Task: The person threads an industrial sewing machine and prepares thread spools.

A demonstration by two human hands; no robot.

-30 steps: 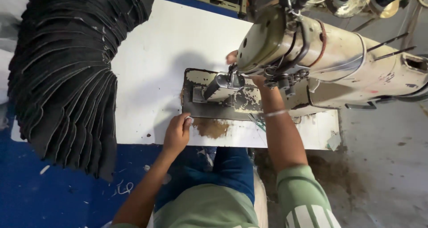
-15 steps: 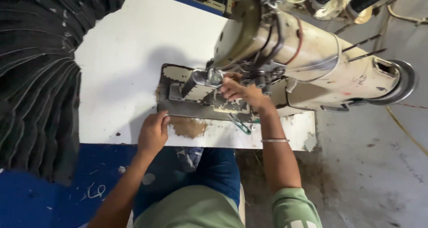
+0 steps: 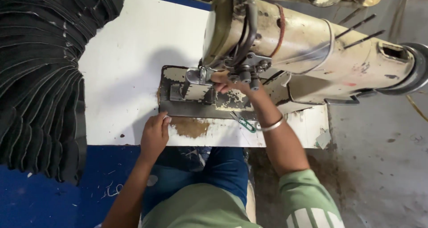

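A worn cream sewing machine (image 3: 303, 45) stands on a white table (image 3: 129, 76). My right hand (image 3: 225, 81) reaches under the machine's head, fingers pinched at the needle and presser foot area (image 3: 200, 76); whether it holds anything small is hidden. My left hand (image 3: 155, 134) rests at the table's front edge, fingers curled, next to a brown worn patch (image 3: 191, 126). The metal machine bed (image 3: 196, 98) lies between the two hands. A silver bangle (image 3: 272, 125) circles my right wrist.
A tall fanned stack of black fabric pieces (image 3: 40, 76) fills the left side and overhangs the table. Small green-handled snips (image 3: 243, 122) lie on the table by my right forearm. Blue floor (image 3: 40, 201) lies lower left, dusty grey floor (image 3: 383, 165) at right.
The view has shifted so the machine and table sit further right. My right hand stays at the needle area and my left hand stays at the table's front edge.
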